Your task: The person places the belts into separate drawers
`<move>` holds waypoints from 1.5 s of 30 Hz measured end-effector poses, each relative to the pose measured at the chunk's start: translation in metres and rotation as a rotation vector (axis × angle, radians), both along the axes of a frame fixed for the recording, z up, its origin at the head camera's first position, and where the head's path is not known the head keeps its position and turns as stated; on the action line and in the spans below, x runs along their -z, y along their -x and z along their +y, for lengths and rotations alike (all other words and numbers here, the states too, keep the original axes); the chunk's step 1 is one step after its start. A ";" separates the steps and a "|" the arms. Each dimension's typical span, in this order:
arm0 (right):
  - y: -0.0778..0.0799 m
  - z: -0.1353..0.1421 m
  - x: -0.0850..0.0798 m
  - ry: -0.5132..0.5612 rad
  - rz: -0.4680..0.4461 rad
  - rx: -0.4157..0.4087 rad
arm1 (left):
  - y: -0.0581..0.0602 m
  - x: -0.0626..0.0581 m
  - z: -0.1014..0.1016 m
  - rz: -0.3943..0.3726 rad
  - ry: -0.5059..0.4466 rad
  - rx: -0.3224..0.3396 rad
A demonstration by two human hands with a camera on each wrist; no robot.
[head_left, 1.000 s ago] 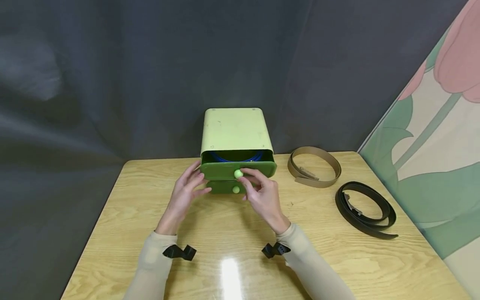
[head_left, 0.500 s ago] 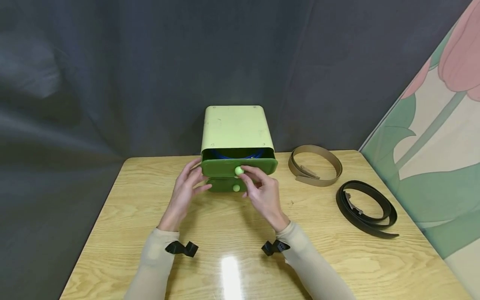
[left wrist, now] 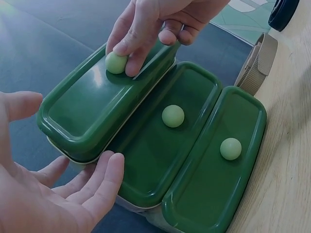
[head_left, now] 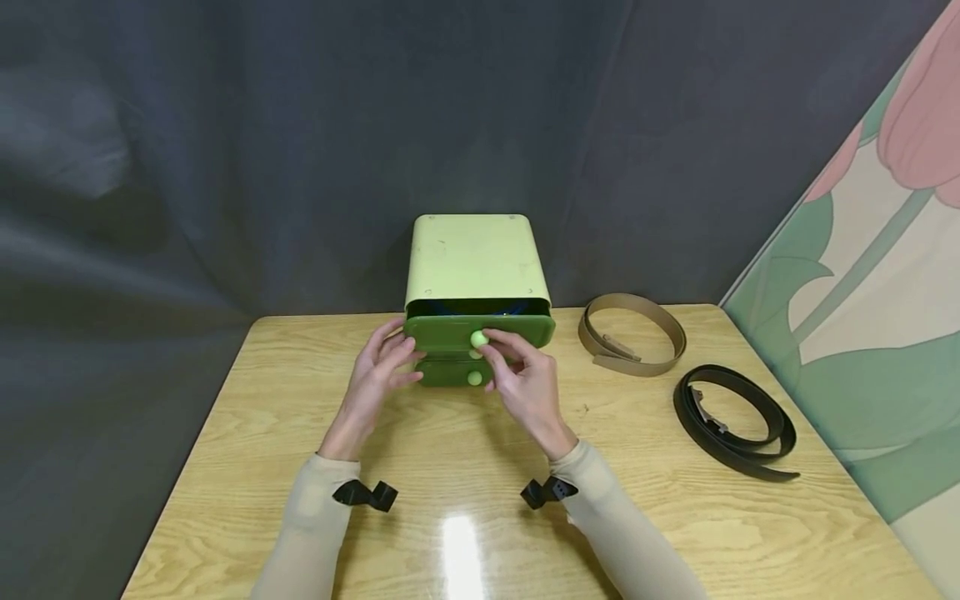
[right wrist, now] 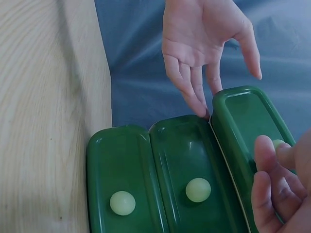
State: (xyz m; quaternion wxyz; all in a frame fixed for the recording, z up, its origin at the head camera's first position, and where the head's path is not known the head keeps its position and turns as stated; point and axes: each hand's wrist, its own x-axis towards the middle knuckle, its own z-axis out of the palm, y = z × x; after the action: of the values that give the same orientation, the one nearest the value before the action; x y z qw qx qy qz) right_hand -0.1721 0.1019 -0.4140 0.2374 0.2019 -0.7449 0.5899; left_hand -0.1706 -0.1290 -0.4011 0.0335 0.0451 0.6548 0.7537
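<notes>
A pale green cabinet (head_left: 476, 258) with dark green drawers stands at the back of the table. Its top drawer (left wrist: 77, 111) sticks out a little from the body. Thumb and fingers of my right hand (head_left: 528, 387) pinch the round light green knob (left wrist: 116, 62) of this drawer. Relaxed, with spread fingers, my left hand (head_left: 367, 379) rests at the left side of the drawer, fingertips right at its edge. Through the narrow gap above the drawer front, a bit of a blue coiled thing (head_left: 513, 308) shows. Below, the middle drawer (left wrist: 150, 155) and bottom drawer (left wrist: 209, 184) are closed.
To the right of the cabinet lies a coiled tan belt (head_left: 671, 329). Nearer and further right is a coiled black belt (head_left: 738, 458) with a metal buckle. A dark curtain (head_left: 337, 150) hangs behind the wooden table (head_left: 465, 467); a flower-patterned cloth (head_left: 885, 333) borders it on the right.
The top drawer has slid further into the cabinet, narrowing the gap and hiding more of the blue coil. My right hand keeps its pinch on the knob; my left hand stays beside the drawer.
</notes>
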 end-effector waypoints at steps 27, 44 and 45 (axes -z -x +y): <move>0.012 -0.001 -0.004 0.014 -0.049 -0.006 | -0.004 -0.003 0.004 0.058 0.110 -0.026; 0.019 -0.002 -0.005 0.006 -0.072 0.008 | -0.003 -0.002 0.002 0.049 0.112 -0.019; 0.020 -0.002 -0.005 0.005 -0.072 0.011 | -0.003 -0.002 0.002 0.049 0.111 -0.019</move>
State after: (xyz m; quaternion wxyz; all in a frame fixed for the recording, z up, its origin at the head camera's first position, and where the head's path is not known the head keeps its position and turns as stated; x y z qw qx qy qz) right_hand -0.1917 0.0996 -0.4093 0.2139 0.1758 -0.7524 0.5976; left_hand -0.1673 -0.1268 -0.3991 0.0128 0.0555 0.6965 0.7153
